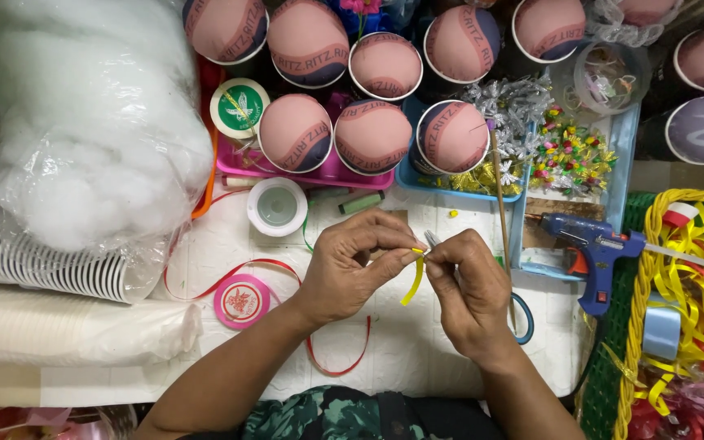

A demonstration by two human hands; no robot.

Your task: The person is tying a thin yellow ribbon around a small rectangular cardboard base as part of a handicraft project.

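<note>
1. Where the fingertips meet, the left hand (350, 265) and right hand (468, 289) both pinch a thin, curling yellow ribbon (414, 281).
2. A small metallic piece at the right fingertips is unclear.
3. A blue plastic glue gun (599, 248) lies right of them.

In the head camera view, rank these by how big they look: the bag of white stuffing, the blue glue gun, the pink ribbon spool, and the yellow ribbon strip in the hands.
1. Bag of white stuffing, by far the largest.
2. Blue glue gun.
3. Pink ribbon spool.
4. Yellow ribbon strip, pinched between the left hand and right hand.
</note>
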